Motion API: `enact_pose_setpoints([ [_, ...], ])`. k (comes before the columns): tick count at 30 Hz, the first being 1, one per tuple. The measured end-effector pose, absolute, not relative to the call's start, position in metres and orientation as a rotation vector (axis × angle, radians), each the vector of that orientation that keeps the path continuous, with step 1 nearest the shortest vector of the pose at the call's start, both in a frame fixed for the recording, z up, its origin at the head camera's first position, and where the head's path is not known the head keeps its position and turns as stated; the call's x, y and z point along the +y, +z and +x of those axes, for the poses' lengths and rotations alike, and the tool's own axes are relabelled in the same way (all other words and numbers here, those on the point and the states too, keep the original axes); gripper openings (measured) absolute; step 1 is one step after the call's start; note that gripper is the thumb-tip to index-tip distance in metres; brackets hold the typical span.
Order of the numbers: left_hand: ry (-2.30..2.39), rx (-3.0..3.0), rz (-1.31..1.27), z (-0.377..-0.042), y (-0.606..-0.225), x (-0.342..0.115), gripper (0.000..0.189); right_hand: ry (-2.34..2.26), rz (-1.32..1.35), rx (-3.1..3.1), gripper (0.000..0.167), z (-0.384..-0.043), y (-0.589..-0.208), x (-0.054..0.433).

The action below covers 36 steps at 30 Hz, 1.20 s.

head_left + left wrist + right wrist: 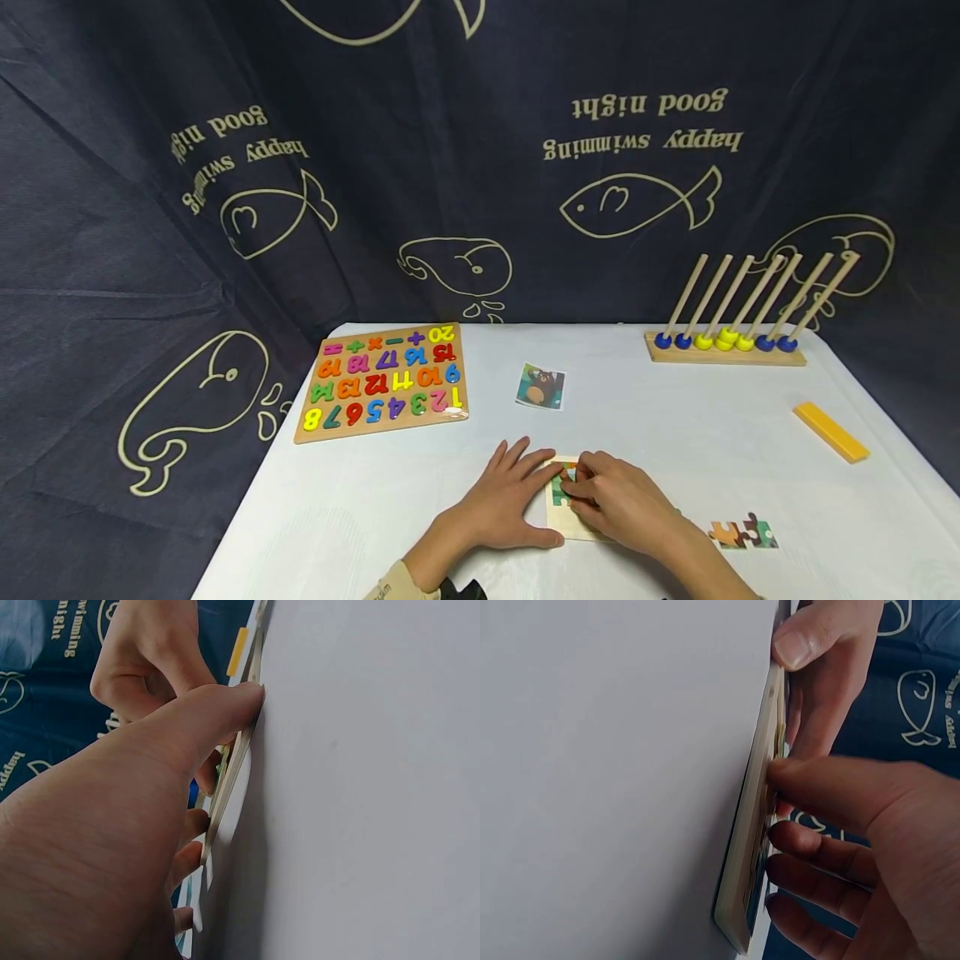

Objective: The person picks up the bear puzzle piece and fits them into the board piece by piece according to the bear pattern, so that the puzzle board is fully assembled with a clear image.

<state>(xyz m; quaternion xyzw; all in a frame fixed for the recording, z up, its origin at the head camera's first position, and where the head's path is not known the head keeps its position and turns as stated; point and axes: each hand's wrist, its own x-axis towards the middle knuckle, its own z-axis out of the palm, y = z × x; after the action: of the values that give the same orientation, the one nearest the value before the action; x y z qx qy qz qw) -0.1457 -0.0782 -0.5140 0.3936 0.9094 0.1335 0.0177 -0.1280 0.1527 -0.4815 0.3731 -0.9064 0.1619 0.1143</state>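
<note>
A small wooden puzzle board [564,523] lies on the table in front of me, with green and orange puzzle pieces [559,493] in its upper part. My left hand [504,502] rests along the board's left side, fingers spread and thumb at its near edge. Over the board, my right hand [622,502] has bent fingers and pinches a puzzle piece, mostly hidden by the fingertips. In the right wrist view, the right thumb [817,784] reaches down to the board's face. The left thumb [225,705] holds the board's edge in the left wrist view.
Loose puzzle pieces [742,533] lie right of the right forearm. A bear picture card [541,387] lies beyond the board. A number board [386,383] is at the back left, a bead-and-peg stand [727,350] at the back right, and a yellow bar [831,432] at the right.
</note>
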Motion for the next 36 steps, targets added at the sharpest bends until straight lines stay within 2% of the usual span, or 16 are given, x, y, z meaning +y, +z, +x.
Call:
enact_pose_setpoints([
  [9, 0.419, 2.818, 1.216, -0.146, -0.513, -0.078, 0.089, 0.411, 1.082, -2.689, 0.020, -0.125, -0.480, 0.151],
  [24, 0.420, 2.845, 1.244, -0.146, -0.513, -0.079, 0.090, 0.030, 1.121, -2.667, 0.038, -0.108, -0.477, 0.142],
  [30, 0.420, 2.830, 1.238, -0.145, -0.511, -0.078, 0.089, 0.133, 1.119, -2.668, 0.035, -0.109, -0.478, 0.144],
  [36, 0.411, 2.828, 1.244, -0.145, -0.512, -0.078, 0.089, 0.229, 1.135, -2.703, 0.039, -0.110, -0.481, 0.146],
])
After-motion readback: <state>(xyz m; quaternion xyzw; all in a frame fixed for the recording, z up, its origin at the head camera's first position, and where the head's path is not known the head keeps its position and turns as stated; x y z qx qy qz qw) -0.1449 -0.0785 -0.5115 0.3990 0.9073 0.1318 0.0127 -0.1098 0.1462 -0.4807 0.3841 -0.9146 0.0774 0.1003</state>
